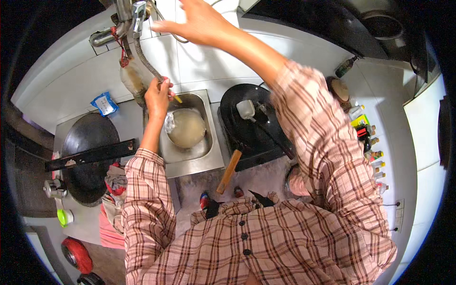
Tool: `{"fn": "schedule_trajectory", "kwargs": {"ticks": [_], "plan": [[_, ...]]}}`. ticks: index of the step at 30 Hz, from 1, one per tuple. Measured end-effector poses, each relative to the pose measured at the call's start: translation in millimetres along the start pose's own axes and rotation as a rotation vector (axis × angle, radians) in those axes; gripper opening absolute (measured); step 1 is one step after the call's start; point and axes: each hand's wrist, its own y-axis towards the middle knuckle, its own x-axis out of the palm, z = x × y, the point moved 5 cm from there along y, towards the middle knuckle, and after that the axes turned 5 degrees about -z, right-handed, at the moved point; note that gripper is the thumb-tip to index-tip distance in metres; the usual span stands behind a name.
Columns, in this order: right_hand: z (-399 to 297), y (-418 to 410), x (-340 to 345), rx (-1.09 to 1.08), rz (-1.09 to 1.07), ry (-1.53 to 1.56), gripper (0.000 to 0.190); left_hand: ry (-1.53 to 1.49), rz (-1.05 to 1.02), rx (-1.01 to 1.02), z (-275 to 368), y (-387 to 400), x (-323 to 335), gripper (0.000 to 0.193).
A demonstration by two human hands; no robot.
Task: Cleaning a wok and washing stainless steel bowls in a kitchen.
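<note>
My left hand [159, 96] grips the lower end of a flexible metal hose [146, 61] over the stainless steel sink [211, 142]. A short yellow tip [177, 98] points out below its fingers. In the sink lies a round bowl [186, 128] of cloudy liquid, with a whitish, crinkled thing at its left side. My right hand [185, 25] is raised near the white tiled wall, fingers apart and slightly blurred, to the right of the chrome tap [139, 17] at the hose's upper end. I see nothing in it.
Right of the sink, a black wok [235, 124] holds a ladle [245, 109] with a long dark handle. The wok's wooden handle [228, 171] juts towards me. A large dark lid or pan [91, 185] and a blue packet [104, 104] are on the left; several bottles [378, 164] line the right.
</note>
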Motion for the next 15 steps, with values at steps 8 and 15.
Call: {"fn": "schedule_trajectory", "kwargs": {"ticks": [8,15], "plan": [[-11.6,65.9,72.9,0.127,-0.504,-0.144,0.044,-0.289,-0.245,-0.048,23.5,-3.4,45.7,0.015],[-3.1,60.4,79.8,0.094,-0.337,-0.066,0.036,-0.372,-0.262,-0.059,26.4,-4.8,47.9,0.015]]}}
